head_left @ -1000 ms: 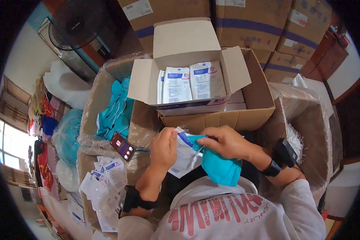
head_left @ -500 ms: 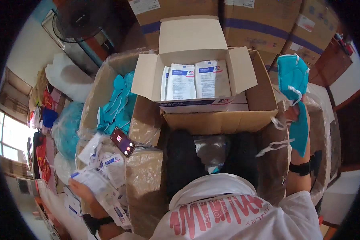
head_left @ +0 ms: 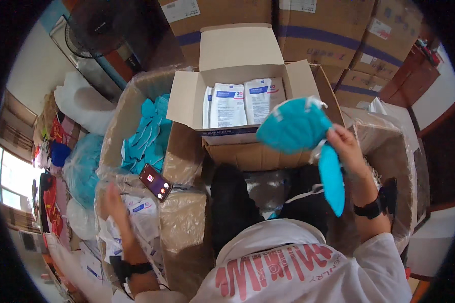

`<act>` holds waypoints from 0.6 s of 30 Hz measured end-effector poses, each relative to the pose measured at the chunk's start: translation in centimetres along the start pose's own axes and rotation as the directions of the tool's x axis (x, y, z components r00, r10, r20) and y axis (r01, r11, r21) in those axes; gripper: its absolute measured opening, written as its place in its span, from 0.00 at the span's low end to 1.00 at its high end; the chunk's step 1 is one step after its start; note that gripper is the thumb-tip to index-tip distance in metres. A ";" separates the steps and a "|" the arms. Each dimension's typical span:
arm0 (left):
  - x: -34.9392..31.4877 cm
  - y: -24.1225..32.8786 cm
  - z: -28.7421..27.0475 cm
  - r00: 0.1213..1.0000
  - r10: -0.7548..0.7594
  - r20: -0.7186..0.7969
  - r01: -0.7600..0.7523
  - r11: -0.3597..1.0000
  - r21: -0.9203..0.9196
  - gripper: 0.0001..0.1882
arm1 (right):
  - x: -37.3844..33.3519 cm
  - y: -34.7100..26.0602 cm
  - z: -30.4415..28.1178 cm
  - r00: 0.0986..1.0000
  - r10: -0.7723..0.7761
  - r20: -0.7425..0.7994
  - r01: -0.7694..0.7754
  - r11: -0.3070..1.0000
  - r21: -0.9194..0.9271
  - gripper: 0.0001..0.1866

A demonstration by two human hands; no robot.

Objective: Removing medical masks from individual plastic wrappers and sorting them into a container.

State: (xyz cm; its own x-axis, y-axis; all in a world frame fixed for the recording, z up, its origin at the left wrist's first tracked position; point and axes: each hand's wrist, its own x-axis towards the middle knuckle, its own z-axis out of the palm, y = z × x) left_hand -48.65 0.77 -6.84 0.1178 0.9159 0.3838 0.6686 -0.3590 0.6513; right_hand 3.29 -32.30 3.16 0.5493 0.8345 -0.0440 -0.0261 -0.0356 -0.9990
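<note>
The right hand (head_left: 348,147) pinches teal face masks (head_left: 293,127) — a dangling white strap (head_left: 304,194) could snag, tugging one loose; whether the blurred left hand (head_left: 117,206) grips anything, I cannot tell.

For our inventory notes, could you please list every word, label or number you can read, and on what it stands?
I don't copy wording; it stands on:
White packets: blue bands, small print unreadable.
White box: dark front strip, blurred.
Cartons: labels too small.
Shirt: large pink lettering.
Fan hub: blurred.
</note>
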 end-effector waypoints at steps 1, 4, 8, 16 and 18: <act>0.1 6.5 3.0 0.969 0.223 0.105 -0.211 0.970 -0.118 0.18 | -0.1 -0.6 1.2 0.996 0.010 0.086 -0.012 0.999 0.029 0.11; -3.0 25.8 8.1 0.742 0.523 0.420 -0.178 0.758 -0.627 0.30 | -0.7 -1.6 2.9 0.976 -0.016 0.215 0.040 0.994 -0.107 0.11; -5.5 35.0 12.3 0.448 0.746 0.493 -0.079 0.582 -0.809 0.32 | -2.2 -1.9 2.4 0.949 -0.040 0.313 0.085 0.988 -0.131 0.12; -7.5 36.7 17.1 0.232 0.709 0.666 -0.034 0.691 -0.723 0.14 | -4.2 -1.7 -1.5 0.963 -0.142 0.228 0.220 0.903 -0.368 0.15; -7.4 35.9 18.4 0.402 0.749 0.527 -0.127 0.616 -0.778 0.12 | -3.9 -0.8 -2.0 0.951 -0.277 0.134 0.308 0.863 -0.401 0.17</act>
State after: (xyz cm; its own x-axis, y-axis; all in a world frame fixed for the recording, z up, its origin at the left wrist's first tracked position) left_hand -11.97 -15.58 1.63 0.9351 0.1939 0.2967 -0.1742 -0.4776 0.8611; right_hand 2.84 -36.64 4.08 0.4176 0.8776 0.2353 0.4814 0.0059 -0.8765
